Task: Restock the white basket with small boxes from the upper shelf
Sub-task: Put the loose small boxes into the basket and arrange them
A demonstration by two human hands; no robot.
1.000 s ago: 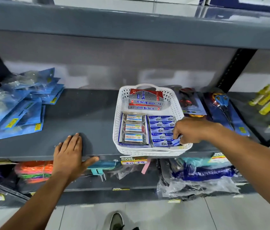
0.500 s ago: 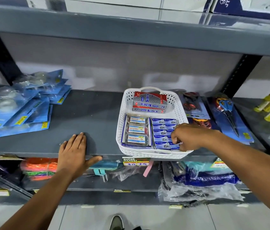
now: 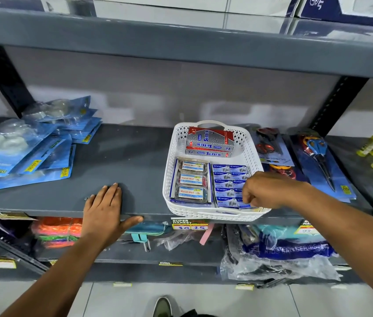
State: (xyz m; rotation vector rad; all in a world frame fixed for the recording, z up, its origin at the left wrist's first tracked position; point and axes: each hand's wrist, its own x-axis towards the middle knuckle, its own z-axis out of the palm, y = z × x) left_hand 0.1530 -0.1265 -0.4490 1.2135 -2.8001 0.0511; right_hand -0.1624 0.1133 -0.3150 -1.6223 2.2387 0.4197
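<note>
The white perforated plastic basket [image 3: 213, 170] is set on the grey metal shelf [image 3: 135, 161], its front rim at the shelf edge. Small blue cardboard boxes [image 3: 227, 186] are packed in its right half — the right hand [image 3: 265, 191] is curled over the front ones, fingertips pinched on a box. The left hand [image 3: 104, 210] is laid flat on the shelf edge, fingers spread.

Single view, head-worn, wide-angle. Faces forward and down onto a grey shelf [image 3: 123, 161] from standing height at arm's reach. Centre-right of frame: white basket [image 3: 247, 147]. Upper edge: underside lip of the upper shelf [image 3: 181, 42]. Bottom edge: floor tiles and a shoe tip [image 3: 161, 306]. Straight lines bow toward the frame borders. Both forearms enter from the lower corners.
</note>
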